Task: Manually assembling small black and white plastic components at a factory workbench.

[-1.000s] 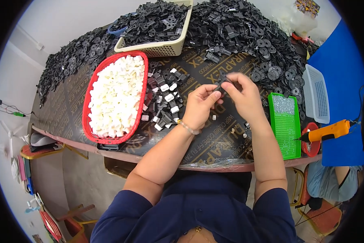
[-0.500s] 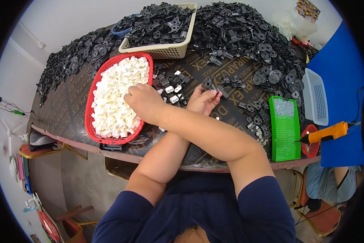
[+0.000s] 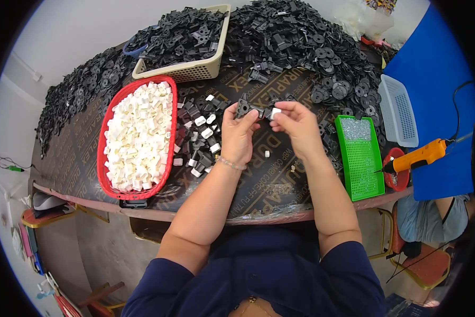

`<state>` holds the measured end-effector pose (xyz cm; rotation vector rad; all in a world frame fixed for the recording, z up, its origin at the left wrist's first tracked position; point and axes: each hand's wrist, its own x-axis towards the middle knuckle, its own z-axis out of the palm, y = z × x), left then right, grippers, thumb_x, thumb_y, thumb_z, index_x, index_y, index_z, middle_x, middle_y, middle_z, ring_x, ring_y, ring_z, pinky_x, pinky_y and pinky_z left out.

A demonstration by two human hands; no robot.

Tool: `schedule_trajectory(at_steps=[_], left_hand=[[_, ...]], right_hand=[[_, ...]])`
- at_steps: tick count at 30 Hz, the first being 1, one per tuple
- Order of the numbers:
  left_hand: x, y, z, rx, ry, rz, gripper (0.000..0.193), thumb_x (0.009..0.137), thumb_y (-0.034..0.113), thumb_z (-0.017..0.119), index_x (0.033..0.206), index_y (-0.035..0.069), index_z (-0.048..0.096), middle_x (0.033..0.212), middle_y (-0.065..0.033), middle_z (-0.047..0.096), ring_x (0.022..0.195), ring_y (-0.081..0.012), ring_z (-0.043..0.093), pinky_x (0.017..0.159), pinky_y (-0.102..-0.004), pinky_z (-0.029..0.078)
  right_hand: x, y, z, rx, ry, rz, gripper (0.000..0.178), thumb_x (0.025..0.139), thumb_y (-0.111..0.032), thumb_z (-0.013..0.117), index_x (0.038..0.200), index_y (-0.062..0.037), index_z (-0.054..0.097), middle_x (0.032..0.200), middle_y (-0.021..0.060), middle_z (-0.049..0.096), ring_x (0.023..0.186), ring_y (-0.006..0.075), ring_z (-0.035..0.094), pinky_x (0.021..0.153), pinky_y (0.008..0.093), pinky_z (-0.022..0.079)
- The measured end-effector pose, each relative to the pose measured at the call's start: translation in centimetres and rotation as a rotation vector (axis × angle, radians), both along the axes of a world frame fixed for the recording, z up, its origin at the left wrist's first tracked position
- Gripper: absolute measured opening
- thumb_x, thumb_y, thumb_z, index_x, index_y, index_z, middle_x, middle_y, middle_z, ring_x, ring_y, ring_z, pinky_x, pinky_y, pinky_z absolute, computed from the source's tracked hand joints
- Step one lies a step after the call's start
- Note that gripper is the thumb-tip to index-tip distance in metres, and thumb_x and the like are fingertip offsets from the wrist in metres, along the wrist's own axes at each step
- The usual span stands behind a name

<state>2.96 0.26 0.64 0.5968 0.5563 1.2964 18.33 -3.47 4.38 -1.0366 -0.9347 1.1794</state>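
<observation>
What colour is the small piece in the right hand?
White, a small plastic piece pinched in the right hand; head view.

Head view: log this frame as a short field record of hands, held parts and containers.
left hand: holds a black plastic part
right hand: pinches a small white piece
hands: close together above the table
red tray: holds white pieces, left of the hands
beige basket: black parts, far side
green tray: right of the hands
orange tool: far right
</observation>
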Motion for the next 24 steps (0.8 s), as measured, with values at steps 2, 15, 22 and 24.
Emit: schedule_trajectory(at_steps=[2,15,22,24], left_hand=[[0.1,-0.1,-0.2,0.064,0.087,0.049,0.047,0.088,0.006,0.074,0.125,0.006,0.045,0.106,-0.0069,0.068,0.09,-0.0139,0.065,0.074,-0.0271,0.049],[0.1,-0.8,0.5,0.198,0.201,0.113,0.044,0.087,-0.001,0.073,0.12,0.003,0.044,0.106,-0.0098,0.067,0.09,-0.0148,0.065,0.083,-0.0282,0.052],[-0.1,-1.2,0.5,0.001,-0.175,-0.5,0.034,0.1,0.032,0.062,0.126,0.012,0.054,0.112,-0.0009,0.065,0.098,-0.0115,0.062,0.076,-0.0267,0.05],[0.4,-1.8,0.7,-0.081,-0.312,-0.562,0.041,0.102,0.045,0.051,0.127,0.013,0.053,0.112,-0.0015,0.065,0.098,-0.0133,0.063,0.079,-0.0288,0.052]], right_hand=[[-0.2,0.3,-0.3,-0.075,0.122,0.049,0.023,0.092,-0.003,0.067,0.113,0.0028,0.061,0.097,0.0099,0.069,0.082,0.0162,0.069,0.074,0.0269,0.057],[-0.7,0.0,-1.3,-0.012,0.045,0.088,0.026,0.089,-0.004,0.071,0.113,0.0012,0.061,0.098,0.0108,0.069,0.083,0.0161,0.068,0.075,0.028,0.057],[-0.1,0.6,-0.8,0.209,-0.16,0.177,0.071,0.078,-0.018,0.083,0.137,-0.0011,0.049,0.125,0.0131,0.061,0.112,0.0186,0.059,0.101,0.0349,0.046],[-0.5,0.7,0.3,0.13,-0.068,0.194,0.079,0.069,-0.032,0.087,0.133,0.0004,0.053,0.125,0.0165,0.064,0.117,0.0253,0.06,0.099,0.0356,0.047]])
